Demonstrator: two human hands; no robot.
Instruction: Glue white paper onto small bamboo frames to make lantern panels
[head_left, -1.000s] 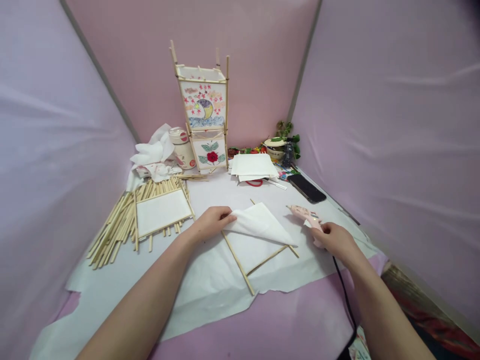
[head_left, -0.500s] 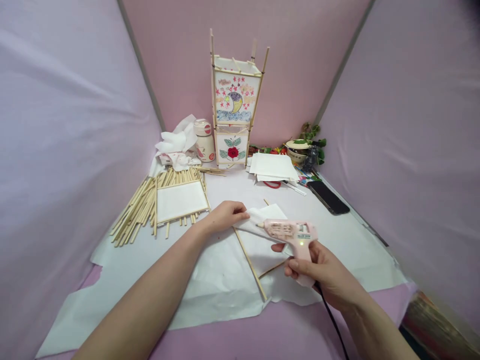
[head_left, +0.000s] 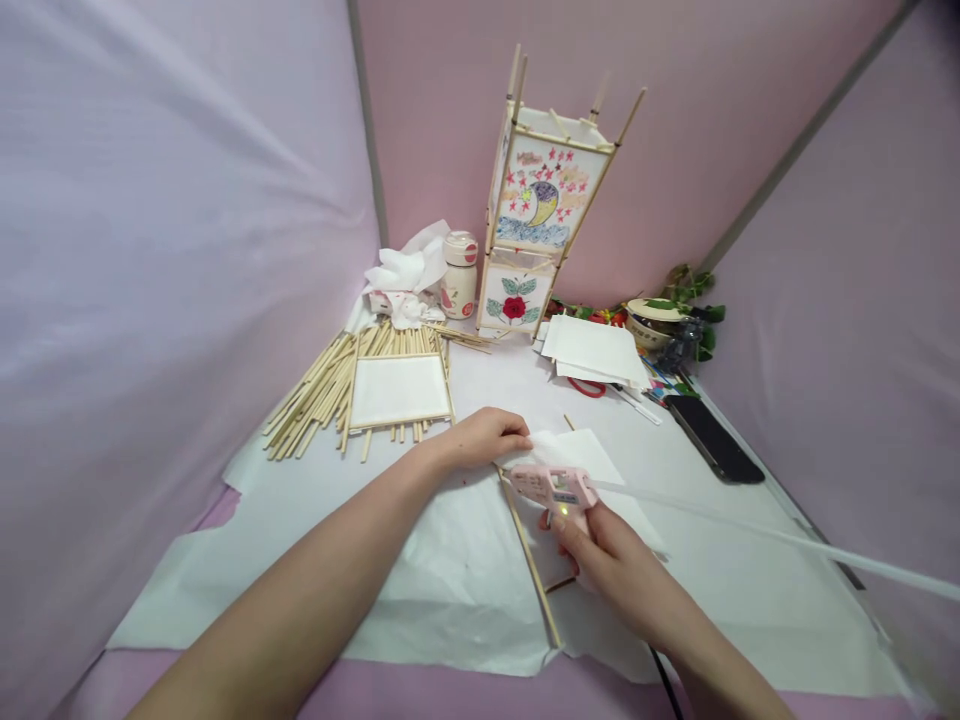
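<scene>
My right hand [head_left: 600,555] grips a pink hot glue gun [head_left: 546,483] with a small light glowing on it. A long clear glue stick [head_left: 757,530] runs out of its back to the right. The nozzle points left, close to the top end of a thin wooden stick [head_left: 534,570]. My left hand [head_left: 491,437] pinches the edge of a white sheet [head_left: 600,460], lifting it back from the stick frame beneath. The glue gun and my right hand hide part of that frame.
A tall stick-framed lantern [head_left: 551,200] with drawn panels stands at the back. Bundled wooden sticks [head_left: 311,400] lie left under a finished framed panel [head_left: 401,390]. A bottle [head_left: 460,275], paper stack [head_left: 592,348], bowl [head_left: 652,325] and phone [head_left: 716,440] are around.
The glue gun has moved left and down, its nozzle now close to the stick's upper end. My left hand still pinches the sheet. The camera view has turned and tilted.
</scene>
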